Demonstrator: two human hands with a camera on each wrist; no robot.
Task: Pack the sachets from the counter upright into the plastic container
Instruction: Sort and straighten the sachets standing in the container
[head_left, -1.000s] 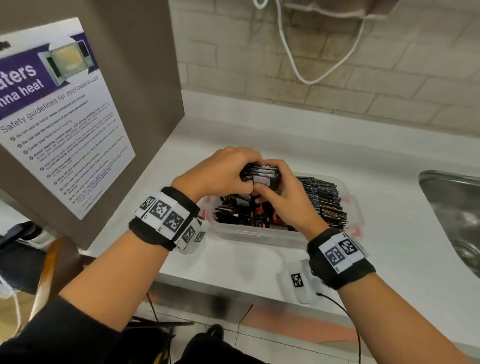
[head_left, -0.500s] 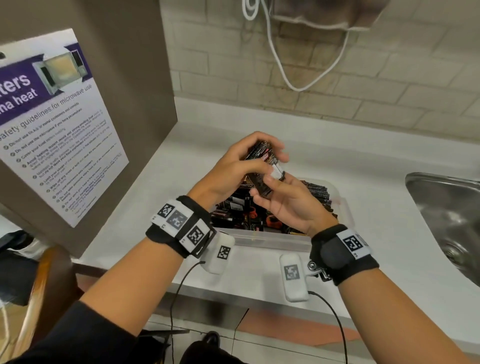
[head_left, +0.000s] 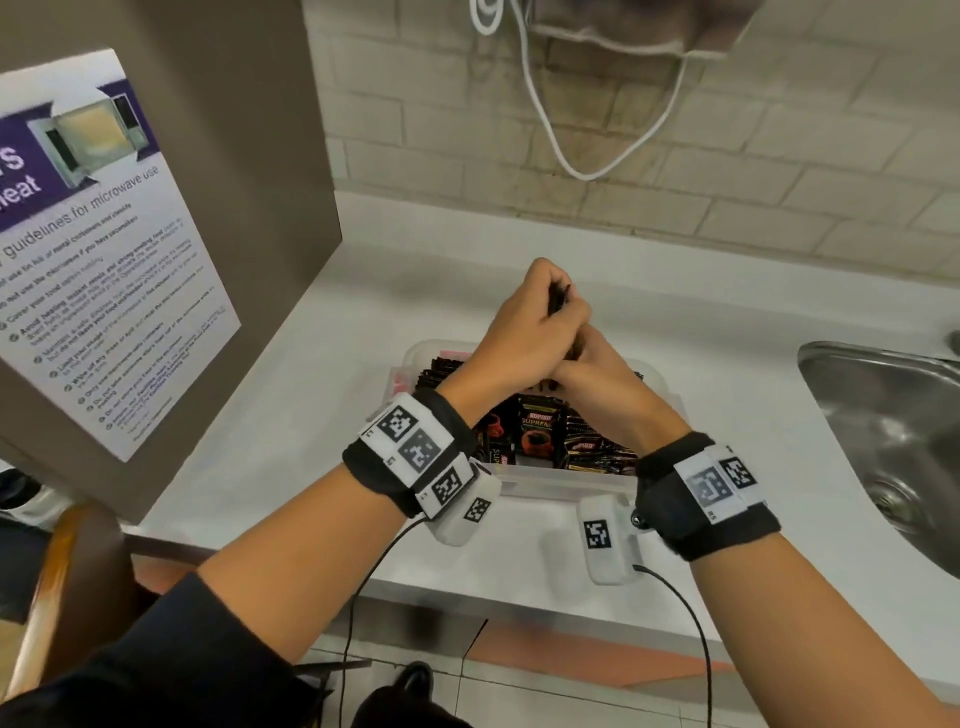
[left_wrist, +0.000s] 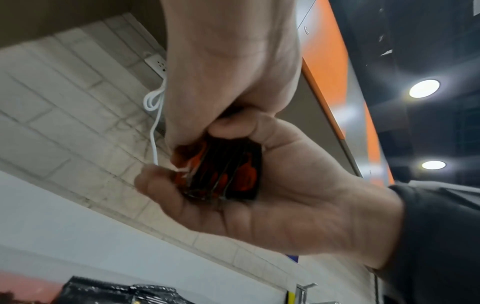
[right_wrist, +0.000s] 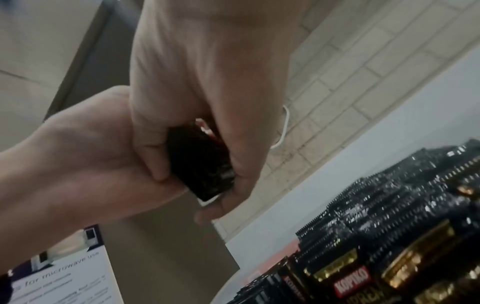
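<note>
A small stack of black sachets (head_left: 559, 300) is held above the clear plastic container (head_left: 545, 486). My left hand (head_left: 550, 296) wraps round its upper part. My right hand (head_left: 576, 358) grips it from below, pressed against the left. In the left wrist view the stack (left_wrist: 228, 174) shows black and orange edges between both palms. The right wrist view shows its dark end (right_wrist: 202, 164) under curled fingers. More black and gold sachets (head_left: 540, 431) stand and lean inside the container, seen close in the right wrist view (right_wrist: 389, 246).
A steel sink (head_left: 883, 441) is sunk into the white counter at the right. A brown panel with a microwave poster (head_left: 104, 260) stands at the left. A white cable (head_left: 571, 130) hangs on the brick wall behind. The counter's front edge runs below my wrists.
Both hands rose from the container with the stack and turned it. They now close tightly around it, so little of it shows from above.
</note>
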